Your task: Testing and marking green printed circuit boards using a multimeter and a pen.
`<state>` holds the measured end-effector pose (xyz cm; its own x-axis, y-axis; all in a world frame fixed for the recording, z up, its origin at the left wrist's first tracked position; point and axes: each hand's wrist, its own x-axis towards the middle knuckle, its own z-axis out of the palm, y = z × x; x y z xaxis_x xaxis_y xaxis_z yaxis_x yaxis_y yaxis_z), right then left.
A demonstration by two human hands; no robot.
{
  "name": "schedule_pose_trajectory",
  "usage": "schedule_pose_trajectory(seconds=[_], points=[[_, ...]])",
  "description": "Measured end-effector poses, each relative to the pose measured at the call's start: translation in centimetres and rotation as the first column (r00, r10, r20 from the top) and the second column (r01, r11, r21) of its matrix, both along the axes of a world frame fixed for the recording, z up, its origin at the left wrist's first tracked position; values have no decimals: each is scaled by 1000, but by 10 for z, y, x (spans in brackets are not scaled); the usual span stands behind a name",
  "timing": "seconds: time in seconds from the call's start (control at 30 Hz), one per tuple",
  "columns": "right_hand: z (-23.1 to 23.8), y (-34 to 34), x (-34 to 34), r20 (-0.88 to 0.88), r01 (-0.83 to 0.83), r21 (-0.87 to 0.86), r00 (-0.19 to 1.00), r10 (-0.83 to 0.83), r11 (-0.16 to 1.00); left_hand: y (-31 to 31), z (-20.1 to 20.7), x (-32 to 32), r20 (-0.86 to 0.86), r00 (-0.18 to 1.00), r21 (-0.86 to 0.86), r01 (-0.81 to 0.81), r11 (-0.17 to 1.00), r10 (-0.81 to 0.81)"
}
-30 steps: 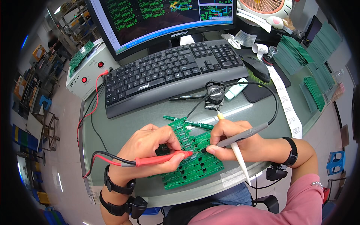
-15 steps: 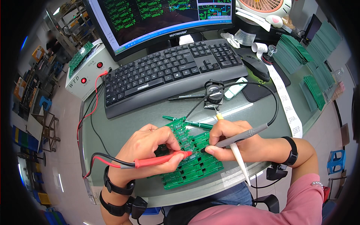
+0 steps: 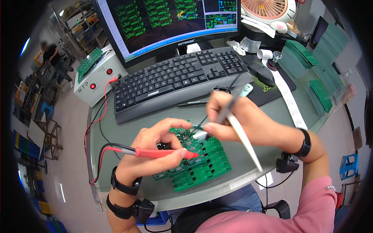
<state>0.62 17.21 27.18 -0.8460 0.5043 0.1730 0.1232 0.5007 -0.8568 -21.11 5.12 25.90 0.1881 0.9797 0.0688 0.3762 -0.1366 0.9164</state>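
My left hand (image 3: pixel 149 143) is closed around a red test probe (image 3: pixel 159 153), its tip over the stacked green circuit boards (image 3: pixel 208 165). The index finger stretches toward a green marker pen (image 3: pixel 197 126), mostly hidden between my two hands. Above the boards' far edge, my right hand (image 3: pixel 237 116) pinches a grey test probe (image 3: pixel 229 105), blurred by motion. A white tapered stick (image 3: pixel 246 145) passes through the same hand, its point toward me. Beside my right thumb is a small white piece (image 3: pixel 200 135); I cannot tell what it belongs to.
A keyboard (image 3: pixel 175 77) and monitor (image 3: pixel 171 23) stand behind. At left, a white box (image 3: pixel 99 79) feeds red and black leads. A mouse (image 3: pixel 261 73), paper strip (image 3: pixel 289 97) and more green boards (image 3: pixel 321 95) lie right. A person (image 3: pixel 54 58) stands far left.
My right hand has lifted away from the boards, moving up with the grey probe and white stick. My left index finger has straightened toward the marker pen. The view has shifted slightly.
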Motion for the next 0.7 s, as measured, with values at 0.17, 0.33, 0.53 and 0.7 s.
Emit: schedule_pose_trajectory(seconds=[0.17, 0.33, 0.53, 0.7], points=[[23, -6, -63, -62, -213, 212, 971, 230, 954, -8, 3, 1, 189, 981, 13, -58, 998, 55], [35, -3, -47, -434, -56, 8, 899, 54, 998, 3, 3, -12, 721, 693, 251, -256, 934, -3], [-9, -26, -41, -441, -270, -216, 884, 153, 938, 0, -2, -13, 878, 467, 303, -378, 875, -102], [-25, -56, -52, -392, -335, -359, 901, 185, 871, 1, -2, 10, 883, 431, 353, -348, 868, -187]])
